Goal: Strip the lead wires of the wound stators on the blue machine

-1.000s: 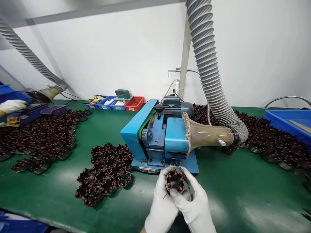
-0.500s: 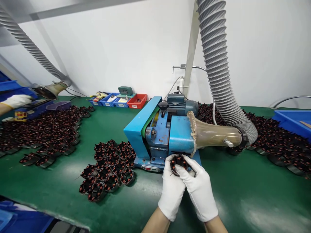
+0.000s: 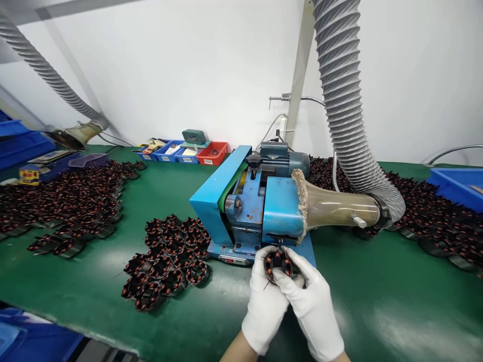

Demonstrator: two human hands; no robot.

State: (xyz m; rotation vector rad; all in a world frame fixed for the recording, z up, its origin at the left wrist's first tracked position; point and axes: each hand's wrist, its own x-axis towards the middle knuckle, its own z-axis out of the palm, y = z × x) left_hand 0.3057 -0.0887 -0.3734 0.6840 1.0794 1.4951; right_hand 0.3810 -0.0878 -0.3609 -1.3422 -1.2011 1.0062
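Both hands wear white gloves and hold one small round stator [image 3: 278, 262], black with copper windings, right in front of the blue grinding machine [image 3: 252, 206]. My left hand [image 3: 265, 301] wraps its left side, fingers closed round it. From the right, my right hand [image 3: 311, 307] grips it, thumb across its lower face. The stator sits just below the dark slot in the machine's front. Thin wire ends stick up from it toward the slot.
A grey ribbed hose [image 3: 347, 110] runs down to a funnel [image 3: 332, 207] on the machine's right. Stator piles lie left [image 3: 166, 261], far left [image 3: 68, 206] and right [image 3: 422, 211] on the green mat. Small bins [image 3: 188, 152] stand at the back; a blue tray [image 3: 458, 186] far right.
The hands carried the stator forward and up to the machine's front slot, then eased it slightly down. A gloved hand at the far left has left the view.
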